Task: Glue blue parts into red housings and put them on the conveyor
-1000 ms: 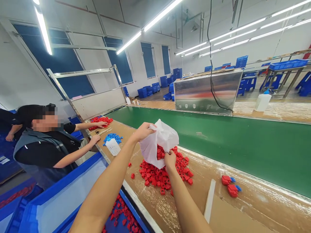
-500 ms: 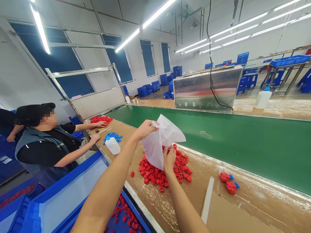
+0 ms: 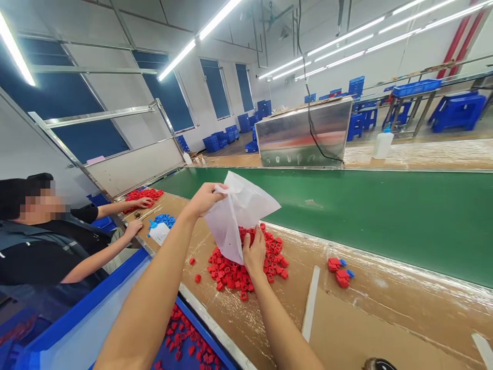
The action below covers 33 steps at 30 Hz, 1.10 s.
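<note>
My left hand (image 3: 210,199) pinches the top corner of a thin white sheet (image 3: 246,203), creased down its middle; I cannot tell whether it is a bag. The sheet hangs over a heap of small red plastic pieces (image 3: 233,275), square and hollow, and hides part of it. At the heap, beside the sheet's lower edge, my right hand (image 3: 254,254) is cupped with thumb and fingers apart. Red pieces show just past its fingertips. A couple of loose red pieces (image 3: 197,278) lie left of the heap on the brown tabletop (image 3: 231,318).
Beyond the table runs a green conveyor belt (image 3: 365,205). Two red pieces with blue parts (image 3: 342,278) lie to the right, past a white strip (image 3: 310,303). On the left are a white bottle (image 3: 158,234), blue pieces (image 3: 165,221), a co-worker (image 3: 42,246) and blue crates (image 3: 96,313).
The view has swung right, so everything sits further left. My left hand still pinches the sheet. My right hand's fingers have spread slightly at the heap. A dark round object appears at the bottom right.
</note>
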Each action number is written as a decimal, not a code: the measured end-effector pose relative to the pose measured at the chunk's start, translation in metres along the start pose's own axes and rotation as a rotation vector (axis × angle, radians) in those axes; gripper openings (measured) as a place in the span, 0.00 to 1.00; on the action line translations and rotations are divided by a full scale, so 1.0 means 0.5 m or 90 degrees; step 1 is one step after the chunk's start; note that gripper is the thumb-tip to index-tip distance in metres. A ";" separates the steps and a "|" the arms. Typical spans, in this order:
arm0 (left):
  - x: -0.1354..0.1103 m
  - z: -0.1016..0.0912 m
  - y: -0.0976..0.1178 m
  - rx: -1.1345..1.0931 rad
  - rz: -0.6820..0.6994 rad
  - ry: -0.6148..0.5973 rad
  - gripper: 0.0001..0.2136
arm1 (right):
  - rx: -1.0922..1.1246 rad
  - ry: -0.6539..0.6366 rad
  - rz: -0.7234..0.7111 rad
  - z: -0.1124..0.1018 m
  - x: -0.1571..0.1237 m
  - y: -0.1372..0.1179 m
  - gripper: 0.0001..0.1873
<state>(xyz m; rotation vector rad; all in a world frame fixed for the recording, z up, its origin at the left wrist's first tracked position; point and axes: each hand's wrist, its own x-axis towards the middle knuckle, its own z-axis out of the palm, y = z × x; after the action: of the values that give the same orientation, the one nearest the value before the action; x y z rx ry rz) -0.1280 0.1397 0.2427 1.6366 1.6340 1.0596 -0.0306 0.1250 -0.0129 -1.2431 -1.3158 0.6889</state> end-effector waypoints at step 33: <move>0.068 -0.126 0.073 0.185 0.032 0.160 0.13 | -0.284 -0.173 -0.260 -0.046 -0.103 -0.072 0.37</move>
<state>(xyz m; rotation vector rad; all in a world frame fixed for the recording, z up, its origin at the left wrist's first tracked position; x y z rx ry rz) -0.1652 0.1625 0.3102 1.7931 1.9986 1.1333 -0.0284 0.0614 0.0080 -1.1942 -1.9568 0.2814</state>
